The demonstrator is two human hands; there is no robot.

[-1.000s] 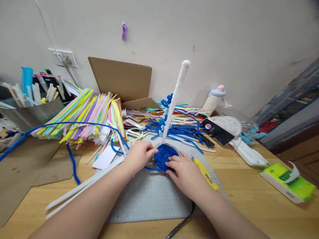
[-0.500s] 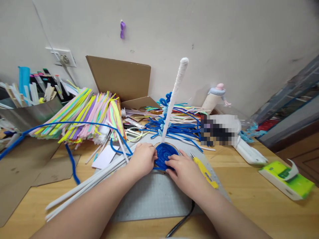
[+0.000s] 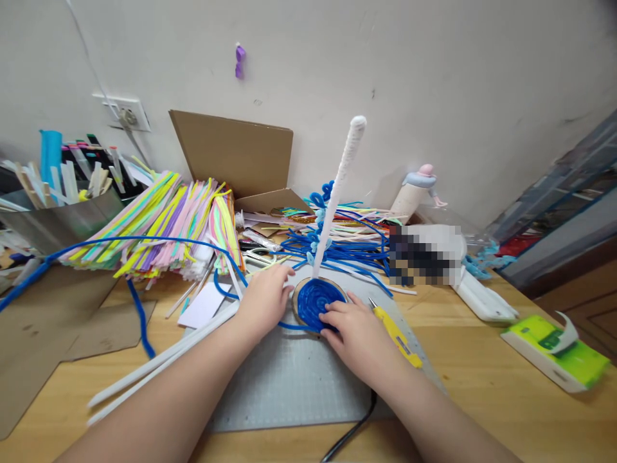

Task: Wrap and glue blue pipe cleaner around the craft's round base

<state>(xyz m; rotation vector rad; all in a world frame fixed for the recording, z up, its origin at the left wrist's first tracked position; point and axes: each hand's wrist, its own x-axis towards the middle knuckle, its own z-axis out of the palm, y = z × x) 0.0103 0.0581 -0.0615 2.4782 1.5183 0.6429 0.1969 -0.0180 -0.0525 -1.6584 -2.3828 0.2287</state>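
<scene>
A round wooden base (image 3: 295, 307) lies on the grey cutting mat (image 3: 289, 386), its top covered by a coiled blue pipe cleaner (image 3: 315, 299). From its back edge rises a tall white fuzzy stem (image 3: 337, 193), tilted right. The coil's long blue tail passes under my left hand (image 3: 267, 299) and out to the left. That hand is just left of the base, fingers apart and holding nothing. My right hand (image 3: 354, 328) rests spread fingertips on the coil's right side. A yellow glue gun (image 3: 396, 334) lies beside my right hand.
Pastel pipe cleaners (image 3: 164, 225) are heaped at the left, blue ones (image 3: 357, 247) behind the base. Long white strips (image 3: 164, 360) lie under my left forearm. Cardboard (image 3: 231, 148) leans on the wall. A green tissue pack (image 3: 554, 350) and white bottle (image 3: 409, 193) are at the right.
My left hand has moved left off the coil's edge and its fingers have opened, uncovering the base's left rim. My right hand has stayed on the coil.
</scene>
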